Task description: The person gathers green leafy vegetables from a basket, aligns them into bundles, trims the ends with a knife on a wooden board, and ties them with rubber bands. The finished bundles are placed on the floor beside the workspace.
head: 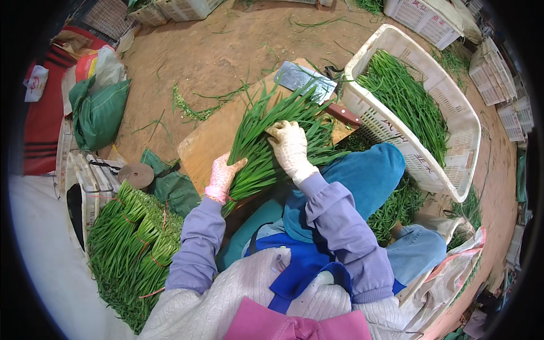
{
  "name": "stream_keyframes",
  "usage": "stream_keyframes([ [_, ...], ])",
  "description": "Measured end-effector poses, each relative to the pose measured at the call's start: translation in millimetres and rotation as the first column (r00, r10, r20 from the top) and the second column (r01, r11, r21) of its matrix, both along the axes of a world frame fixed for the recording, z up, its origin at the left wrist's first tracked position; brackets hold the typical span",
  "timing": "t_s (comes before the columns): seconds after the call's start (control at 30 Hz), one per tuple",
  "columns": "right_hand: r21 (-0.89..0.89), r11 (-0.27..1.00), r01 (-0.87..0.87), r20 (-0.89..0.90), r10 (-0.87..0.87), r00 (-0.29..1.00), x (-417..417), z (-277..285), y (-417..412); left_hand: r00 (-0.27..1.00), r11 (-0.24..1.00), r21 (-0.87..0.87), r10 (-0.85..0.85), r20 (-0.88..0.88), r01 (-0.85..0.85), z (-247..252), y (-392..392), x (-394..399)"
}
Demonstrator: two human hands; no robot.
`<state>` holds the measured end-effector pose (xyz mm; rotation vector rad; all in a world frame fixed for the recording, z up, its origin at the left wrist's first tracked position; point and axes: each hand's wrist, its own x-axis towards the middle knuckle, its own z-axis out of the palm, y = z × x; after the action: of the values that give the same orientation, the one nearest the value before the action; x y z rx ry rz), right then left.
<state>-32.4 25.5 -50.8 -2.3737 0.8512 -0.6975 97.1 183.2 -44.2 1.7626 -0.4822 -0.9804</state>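
Note:
A loose bunch of garlic chives [263, 131] lies fanned across a wooden board [208, 144] before me. My left hand [223, 176], in a patterned glove, grips the bunch at its near left side, thumb over the leaves. Over the middle of the leaves, my right hand [290, 146] has its gloved fingers curled in, pinching some of them; the fingertips are partly hidden. Past the leaves, a cleaver [308, 80] rests on the board, its brown handle [343, 114] towards the right. Leaves cover part of its blade.
A white plastic crate [461, 165] of chives stands at the right. Tied chive bundles [136, 246] are stacked at the left, near a roll of tape or twine [136, 175]. A green sack [100, 112] sits farther left. Loose greens [395, 208] lie beside my right leg.

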Motion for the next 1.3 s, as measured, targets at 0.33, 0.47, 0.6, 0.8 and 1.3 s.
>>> stream_keyframes([
  [0.33, 0.142, 0.954, 0.263, 0.361, -0.297, 0.884, -4.8, -3.2, -20.1, 1.0, 1.0, -0.021, -0.014, 0.01, 0.014, -6.3, 0.9, 2.2],
  [0.47, 0.082, 0.931, 0.355, 0.378, -0.358, 0.854, -42.4, 11.5, -47.5, 1.0, 1.0, -0.014, -0.003, -0.007, 0.003, -8.9, 0.5, 5.9],
  [0.6, -0.057, 0.997, 0.058, 0.062, -0.055, 0.997, -41.7, 15.2, -34.1, 0.998, 1.0, -0.024, 0.0, -0.061, -0.001, -13.2, -0.2, 7.0],
  [0.8, -0.183, 0.964, 0.193, 0.155, -0.166, 0.974, -24.0, 19.4, -24.8, 0.997, 1.0, -0.015, -0.021, 0.073, 0.022, -12.3, 0.4, 4.7],
  [1.3, -0.084, 0.965, 0.249, 0.129, -0.237, 0.963, -84.5, 29.7, -70.2, 0.78, 0.985, 0.132, -0.171, 0.602, 0.114, -8.2, -2.6, 8.8],
])
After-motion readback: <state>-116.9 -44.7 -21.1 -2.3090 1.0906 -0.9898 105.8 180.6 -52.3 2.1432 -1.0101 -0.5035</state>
